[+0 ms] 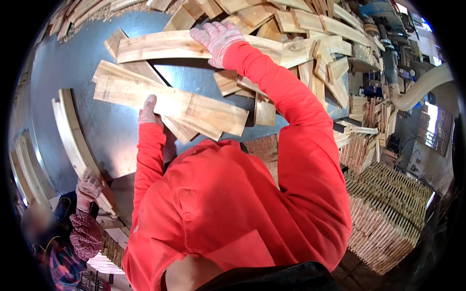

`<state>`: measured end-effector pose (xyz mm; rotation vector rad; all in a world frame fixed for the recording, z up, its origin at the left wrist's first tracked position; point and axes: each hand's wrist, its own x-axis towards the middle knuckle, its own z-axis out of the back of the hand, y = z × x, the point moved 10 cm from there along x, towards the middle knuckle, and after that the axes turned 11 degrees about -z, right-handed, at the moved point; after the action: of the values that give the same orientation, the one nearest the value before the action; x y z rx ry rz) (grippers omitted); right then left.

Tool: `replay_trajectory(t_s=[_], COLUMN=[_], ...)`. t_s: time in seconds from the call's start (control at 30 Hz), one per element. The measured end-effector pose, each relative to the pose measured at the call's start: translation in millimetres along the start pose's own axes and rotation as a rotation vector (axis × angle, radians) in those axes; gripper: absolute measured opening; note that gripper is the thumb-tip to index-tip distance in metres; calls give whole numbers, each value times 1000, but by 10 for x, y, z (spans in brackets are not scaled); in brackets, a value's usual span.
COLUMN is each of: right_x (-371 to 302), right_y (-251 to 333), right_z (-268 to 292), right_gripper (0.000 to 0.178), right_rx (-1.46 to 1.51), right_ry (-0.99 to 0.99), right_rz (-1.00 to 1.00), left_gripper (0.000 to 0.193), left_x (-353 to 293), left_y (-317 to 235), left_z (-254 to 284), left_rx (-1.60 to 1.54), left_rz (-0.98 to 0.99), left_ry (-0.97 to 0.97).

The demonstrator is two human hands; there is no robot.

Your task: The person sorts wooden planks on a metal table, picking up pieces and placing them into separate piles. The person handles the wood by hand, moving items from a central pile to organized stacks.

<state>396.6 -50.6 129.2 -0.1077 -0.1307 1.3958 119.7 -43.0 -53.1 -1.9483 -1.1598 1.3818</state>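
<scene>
A grey metal table [111, 131] is filling the upper half of the head view, and everything else is sitting relative to it. On its far side a heap of short wooden offcuts [310, 34] is spilling toward the right edge. Nearer the middle, a long plank [160, 46] is lying across the table, with the gloved right hand [217, 39] pressing flat on it, fingers spread. On the table's near side, the gloved left hand [148, 110] is gripping the edge of a stack of boards [170, 104]. At the table's left rim, a co-worker's hand [89, 184] is holding a curved plank [73, 140].
</scene>
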Motion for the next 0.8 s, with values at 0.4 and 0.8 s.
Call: replay_trajectory(t_s=[0.4,0.8], right_x=[-1140,-3501], right_y=[542,-4372], right_z=[311,-837], right_gripper=[61,104], right_rx=[737,742], right_ry=[461,63], right_rz=[-188,-2021], left_gripper=[47,52], left_x=[-114,295], left_y=[347,99], left_z=[-23,207], left_rx=[12,320], left_rz=[254,124], left_ry=[104,182])
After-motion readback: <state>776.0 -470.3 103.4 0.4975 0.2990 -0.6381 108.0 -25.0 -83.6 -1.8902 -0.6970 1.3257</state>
